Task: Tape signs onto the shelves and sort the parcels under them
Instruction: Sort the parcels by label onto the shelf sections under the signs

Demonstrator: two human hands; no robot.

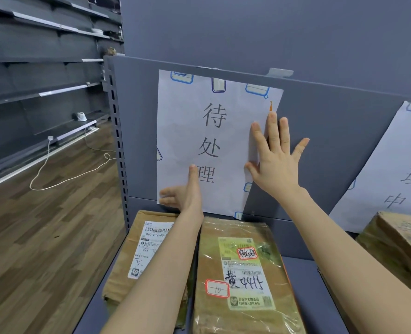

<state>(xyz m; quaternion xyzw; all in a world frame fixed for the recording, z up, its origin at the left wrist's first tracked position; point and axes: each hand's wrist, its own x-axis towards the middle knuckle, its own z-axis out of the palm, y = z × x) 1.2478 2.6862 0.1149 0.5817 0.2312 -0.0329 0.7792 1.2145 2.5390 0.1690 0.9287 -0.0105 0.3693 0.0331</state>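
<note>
A white paper sign (211, 141) with three large black characters hangs on the grey back panel (332, 131) of the shelf, held by several blue-edged tape pieces. My left hand (182, 191) presses flat on the sign's lower left part. My right hand (275, 155) lies with spread straight fingers over the sign's right edge. Below them on the shelf lie two brown parcels: one (137, 251) on the left with a white label, one (243, 276) wrapped in clear tape with red-framed stickers. A second sign (397, 169) leans at the far right.
Another brown parcel (397, 239) sits at the right under the second sign. The perforated shelf upright (118, 141) stands left of the sign. Beyond it lies a wood floor (43, 237) with a white cable (79, 172), and dark shelving (31, 68) along the left wall.
</note>
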